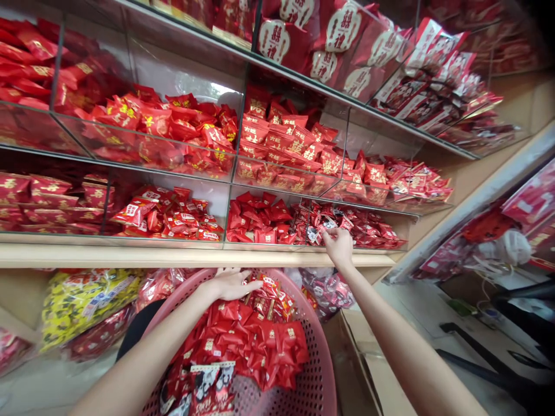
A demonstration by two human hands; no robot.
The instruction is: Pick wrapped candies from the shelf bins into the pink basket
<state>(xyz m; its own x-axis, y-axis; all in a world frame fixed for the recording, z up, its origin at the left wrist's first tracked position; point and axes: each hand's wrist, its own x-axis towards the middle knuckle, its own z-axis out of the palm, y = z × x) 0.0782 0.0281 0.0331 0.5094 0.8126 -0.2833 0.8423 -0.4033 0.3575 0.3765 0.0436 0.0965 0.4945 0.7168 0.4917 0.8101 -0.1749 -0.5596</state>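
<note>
My left hand (234, 283) lies palm down at the far rim of a round pink perforated basket (323, 346), its fingers spread and holding nothing. Inside the basket are many red candy packets (249, 329) with gold print, and some red packets with black-and-white figures (211, 378) at the near side. Up at the lowest shelf row, my right hand (339, 245) has thumb and fingers pinched at a small candy packet (314, 234) with a black-and-white figure. That packet sits among similar ones behind the clear front edge; the fingertips partly cover the contact.
Clear-walled compartments of red packets (290, 147) fill the shelves above, with a wooden ledge (151, 256) below. A yellow bag (89, 297) lies under the shelf. Beside the basket stands a cardboard box (347, 358); black chair legs (472, 352) are at right.
</note>
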